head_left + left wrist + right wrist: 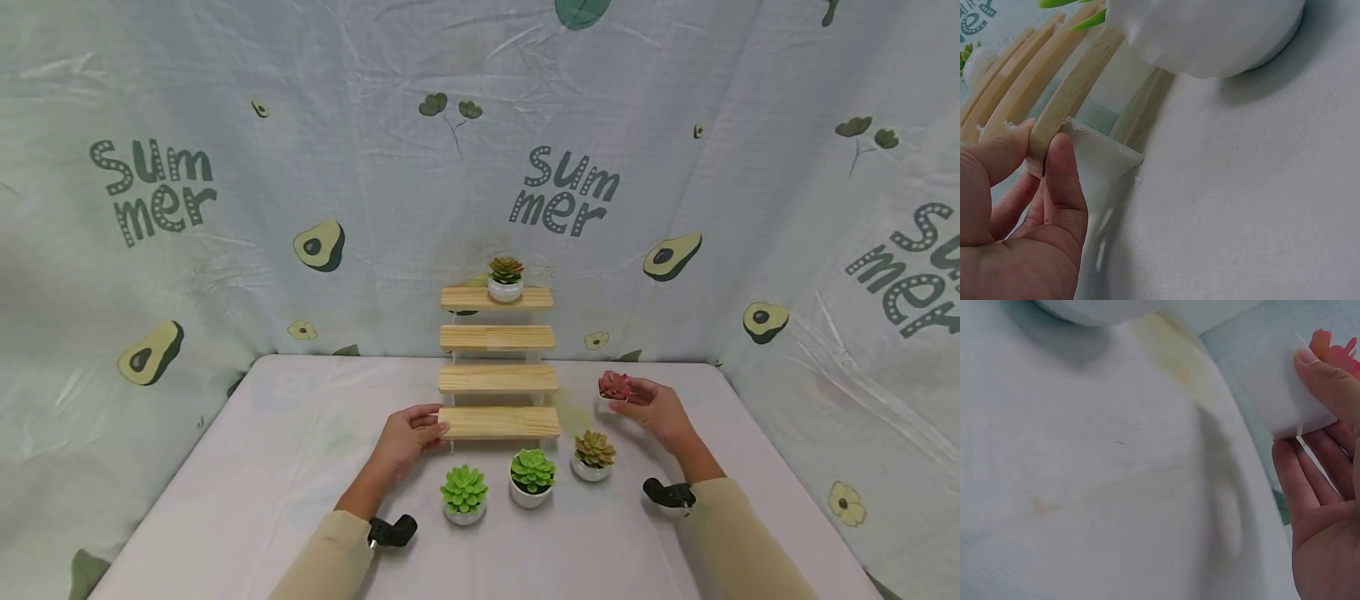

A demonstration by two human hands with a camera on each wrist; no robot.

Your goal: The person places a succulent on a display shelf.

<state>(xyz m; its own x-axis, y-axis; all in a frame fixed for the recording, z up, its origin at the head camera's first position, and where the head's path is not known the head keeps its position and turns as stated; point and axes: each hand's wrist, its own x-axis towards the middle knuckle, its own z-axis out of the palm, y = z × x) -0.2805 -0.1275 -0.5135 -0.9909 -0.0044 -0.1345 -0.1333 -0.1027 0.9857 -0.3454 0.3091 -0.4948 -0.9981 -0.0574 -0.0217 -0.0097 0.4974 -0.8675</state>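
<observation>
My left hand pinches the left end of the lowest wooden step of a tiered shelf. In the left wrist view, thumb and fingers close round the end of that step. My right hand holds a red succulent in a white pot, off to the right of the shelf. Seen from the right wrist, the thumb presses one side of the white pot and the fingers support its underside; the pot looks lifted off the table. One brownish succulent in a white pot stands on the top step.
In front of the shelf stand two green succulents, the left one and the middle one, with an orange-brown succulent to their right. The white table meets a printed cloth backdrop behind and at both sides.
</observation>
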